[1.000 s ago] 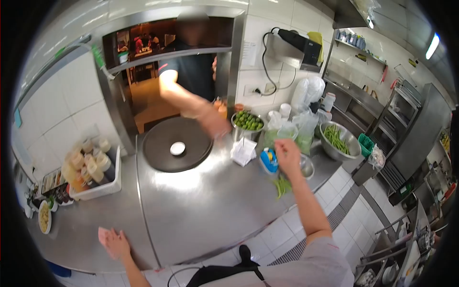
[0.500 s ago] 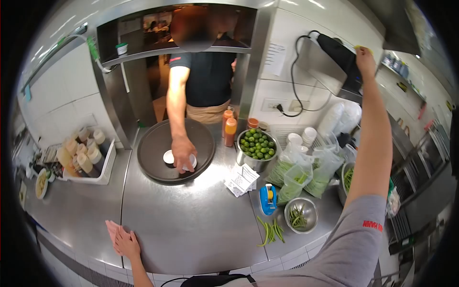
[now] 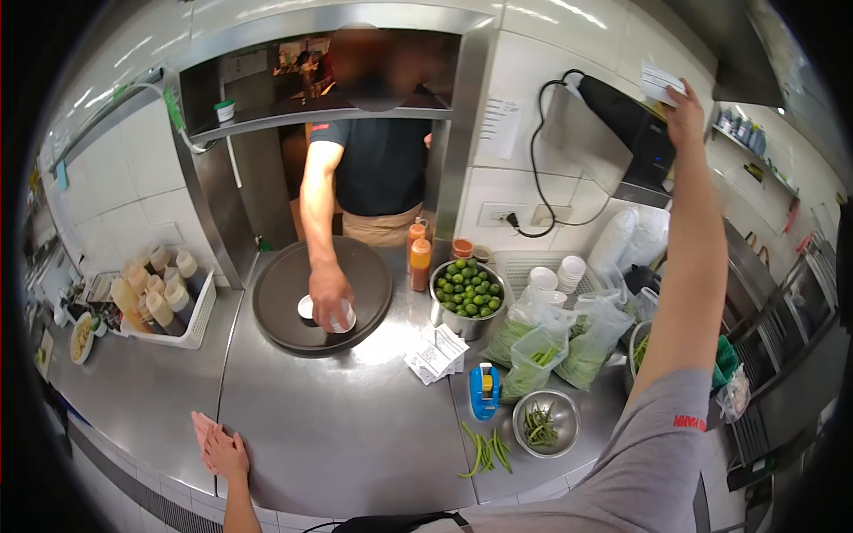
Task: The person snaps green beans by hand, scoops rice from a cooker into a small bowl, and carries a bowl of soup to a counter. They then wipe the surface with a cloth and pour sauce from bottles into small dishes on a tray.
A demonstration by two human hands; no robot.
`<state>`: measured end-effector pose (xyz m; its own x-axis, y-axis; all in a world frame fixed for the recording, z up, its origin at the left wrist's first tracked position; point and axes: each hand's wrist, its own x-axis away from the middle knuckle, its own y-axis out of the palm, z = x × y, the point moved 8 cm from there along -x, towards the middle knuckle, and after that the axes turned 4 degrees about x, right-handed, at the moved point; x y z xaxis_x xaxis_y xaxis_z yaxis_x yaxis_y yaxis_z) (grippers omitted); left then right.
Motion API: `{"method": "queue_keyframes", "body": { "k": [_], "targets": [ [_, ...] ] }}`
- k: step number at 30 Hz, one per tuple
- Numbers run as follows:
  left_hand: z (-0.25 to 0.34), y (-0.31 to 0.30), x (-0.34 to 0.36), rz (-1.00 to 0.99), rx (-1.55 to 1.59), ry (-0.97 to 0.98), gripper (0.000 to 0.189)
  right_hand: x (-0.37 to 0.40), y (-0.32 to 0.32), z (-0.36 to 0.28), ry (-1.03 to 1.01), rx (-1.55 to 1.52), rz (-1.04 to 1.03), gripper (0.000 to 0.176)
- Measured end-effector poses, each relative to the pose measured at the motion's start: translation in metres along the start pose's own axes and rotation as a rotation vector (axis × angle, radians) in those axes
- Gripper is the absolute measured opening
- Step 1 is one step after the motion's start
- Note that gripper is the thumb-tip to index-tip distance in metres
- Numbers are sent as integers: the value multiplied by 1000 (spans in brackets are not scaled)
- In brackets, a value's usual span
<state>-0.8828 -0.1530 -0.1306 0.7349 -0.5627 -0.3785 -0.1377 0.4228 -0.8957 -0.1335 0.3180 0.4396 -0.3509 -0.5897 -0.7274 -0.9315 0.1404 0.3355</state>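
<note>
My right hand (image 3: 682, 115) is raised at the upper right, closed on a white printed slip (image 3: 660, 83) beside the black printer (image 3: 626, 124) on its wall shelf. Down at the counter's front left, my left hand (image 3: 227, 453) lies flat with fingers spread, partly over a pink cloth (image 3: 203, 435). Across the counter a co-worker's hand (image 3: 330, 293) holds a small white cup (image 3: 342, 318) on the round dark tray (image 3: 369, 306). Another white cup (image 3: 306, 306) stands beside it.
Right of the tray are sauce bottles (image 3: 419, 265), a pot of limes (image 3: 460, 324), printed slips (image 3: 437, 354), a blue tape dispenser (image 3: 484, 391), bagged greens (image 3: 591, 342) and a bowl of green beans (image 3: 569, 426). A white crate of bottles (image 3: 204, 311) stands left.
My right hand now has a white slip standing out from its fingers, beside the printer. The co-worker's hand stays at the cup on the tray. The camera view has shifted slightly.
</note>
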Motion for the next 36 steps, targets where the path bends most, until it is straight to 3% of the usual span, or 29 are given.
{"method": "queue_keyframes", "body": {
  "k": [4,7,9,11,14,16,19,20,22,24,26,27,28,30,32,36],
  "targets": [
    [-2,5,-2,-33,57,11,44,43,19,-21,-96,-143,-141,52],
    [-4,-2,2,17,-1,-24,49,100,49,-42,-52,-196,-244,51],
    [7,-16,10,229,32,141,59,143,72,-55,-14,-228,-325,49],
    [54,-37,17,286,332,381,69,187,94,-65,36,-245,-411,52],
    [161,-86,29,173,540,545,76,255,126,-64,121,-327,-539,56],
    [226,-142,35,313,772,729,73,315,151,-66,229,-382,-634,57],
    [279,-202,31,359,1099,776,78,405,184,-57,418,-427,-785,59],
    [288,-215,25,199,1303,712,83,435,192,-51,496,-415,-845,60],
    [309,-155,9,-806,2150,218,68,484,201,-39,559,-355,-904,59],
    [311,-155,21,-1315,2239,-54,62,529,206,-28,620,-323,-1065,60],
    [294,-128,19,-1293,2070,-18,54,571,204,-9,575,-66,-1271,61],
    [280,-114,24,-1124,1968,-145,41,590,199,0,525,78,-1380,61],
    [273,-102,32,-1154,1950,-160,41,609,198,7,481,15,-1382,59],
    [241,-54,32,-1027,1470,-108,29,647,185,31,546,37,-1365,58],
    [223,-29,41,-991,1518,-196,26,686,171,58,882,-116,-1219,43],
    [185,9,55,-750,1618,-442,22,733,158,76,1045,-153,-1158,26]
  ]
}}
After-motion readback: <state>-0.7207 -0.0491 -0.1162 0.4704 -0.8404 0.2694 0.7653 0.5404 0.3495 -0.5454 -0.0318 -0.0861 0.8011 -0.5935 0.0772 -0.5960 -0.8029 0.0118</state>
